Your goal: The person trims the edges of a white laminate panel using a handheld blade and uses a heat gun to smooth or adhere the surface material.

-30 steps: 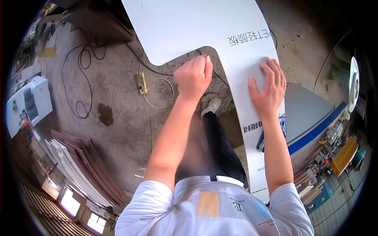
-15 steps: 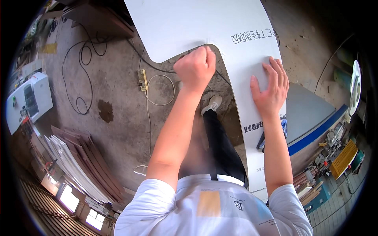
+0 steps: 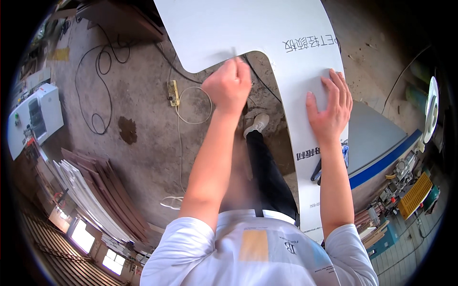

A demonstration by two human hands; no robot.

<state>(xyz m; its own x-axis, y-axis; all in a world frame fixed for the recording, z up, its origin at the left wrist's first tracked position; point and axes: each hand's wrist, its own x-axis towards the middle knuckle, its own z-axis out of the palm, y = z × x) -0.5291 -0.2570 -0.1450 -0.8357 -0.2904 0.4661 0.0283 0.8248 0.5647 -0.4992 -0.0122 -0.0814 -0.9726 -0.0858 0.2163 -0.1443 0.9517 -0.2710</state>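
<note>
A large white panel (image 3: 257, 28) with printed dark characters has a rounded notch cut into its near left side. At the edge of that notch my left hand (image 3: 228, 86) is closed in a fist. A thin blurred sliver sticks up from its fingers across the panel's edge; what it belongs to is hidden in the hand. My right hand (image 3: 330, 107) lies flat on the panel's right strip with its fingers spread, holding nothing. Under my right forearm, a tool with blue and black parts (image 3: 345, 153) lies partly hidden on the panel.
On the concrete floor are loose black cables (image 3: 109, 95) and a yellow power strip (image 3: 173, 93) with a pale cord. Stacked boards (image 3: 102, 198) lean at the lower left. A grey sheet with a blue edge (image 3: 381, 167) is on the right, near a yellow crate (image 3: 415, 193).
My left fist has moved left along the notch's edge, and a thin blurred sliver now shows above it. My right hand stays on the panel.
</note>
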